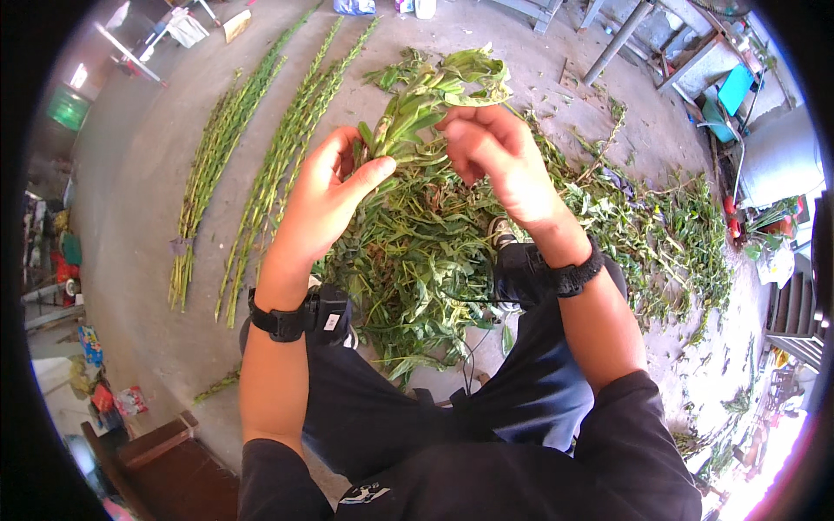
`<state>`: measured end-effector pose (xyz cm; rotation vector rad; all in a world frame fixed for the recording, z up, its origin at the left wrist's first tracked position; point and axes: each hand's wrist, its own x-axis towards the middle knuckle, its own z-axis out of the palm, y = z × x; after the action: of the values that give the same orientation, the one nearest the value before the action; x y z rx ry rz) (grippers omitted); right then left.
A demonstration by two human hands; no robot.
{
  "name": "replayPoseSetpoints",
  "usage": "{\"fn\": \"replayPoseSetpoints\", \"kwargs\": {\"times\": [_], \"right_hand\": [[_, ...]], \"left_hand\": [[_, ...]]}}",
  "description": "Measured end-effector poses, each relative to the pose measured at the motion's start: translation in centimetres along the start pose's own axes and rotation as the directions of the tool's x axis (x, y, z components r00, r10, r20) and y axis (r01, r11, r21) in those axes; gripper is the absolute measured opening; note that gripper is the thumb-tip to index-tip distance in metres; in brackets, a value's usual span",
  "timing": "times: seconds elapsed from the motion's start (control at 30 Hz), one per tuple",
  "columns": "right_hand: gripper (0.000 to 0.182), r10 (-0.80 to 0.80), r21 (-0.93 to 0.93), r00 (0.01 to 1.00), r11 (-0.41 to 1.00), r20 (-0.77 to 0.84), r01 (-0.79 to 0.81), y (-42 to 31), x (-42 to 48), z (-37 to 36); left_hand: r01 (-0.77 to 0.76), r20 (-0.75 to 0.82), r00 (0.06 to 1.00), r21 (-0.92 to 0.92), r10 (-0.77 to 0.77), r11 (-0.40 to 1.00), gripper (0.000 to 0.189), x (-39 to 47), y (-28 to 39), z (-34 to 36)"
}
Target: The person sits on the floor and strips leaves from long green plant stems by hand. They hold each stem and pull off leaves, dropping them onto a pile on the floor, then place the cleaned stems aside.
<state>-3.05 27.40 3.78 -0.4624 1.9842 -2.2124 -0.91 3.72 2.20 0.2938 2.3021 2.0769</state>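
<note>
My left hand [332, 189] is closed around a leafy green stalk [401, 127] set with pods, probably sesame, its thumb lying along the near side. The stalk's top leans away to the upper right and ends in broad, drooping leaves [479, 71]. Just right of it, my right hand [492, 153] has curled fingers close against those leaves. Whether they pinch a leaf is hidden. Below both hands, between my feet, spreads a heap of stripped green leaves [417, 260], some wilted.
Left on the concrete floor [143, 195] lie a tied bundle of podded stalks [218, 169] and a looser group [293, 143]. More leaves [658, 241] litter the right side. A brown wooden piece of furniture [176, 469] stands lower left. A metal post [619, 42] rises at upper right.
</note>
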Motion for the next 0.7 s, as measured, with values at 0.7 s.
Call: {"fn": "replayPoseSetpoints", "kwargs": {"times": [0.7], "right_hand": [[0.04, -0.124, 0.555, 0.978, 0.808, -0.166, 0.196, -2.1, 0.3, -4.4]], "left_hand": [[0.014, -0.154, 0.988, -0.035, -0.02, 0.999, 0.034, 0.8, -0.8, 0.1]]}}
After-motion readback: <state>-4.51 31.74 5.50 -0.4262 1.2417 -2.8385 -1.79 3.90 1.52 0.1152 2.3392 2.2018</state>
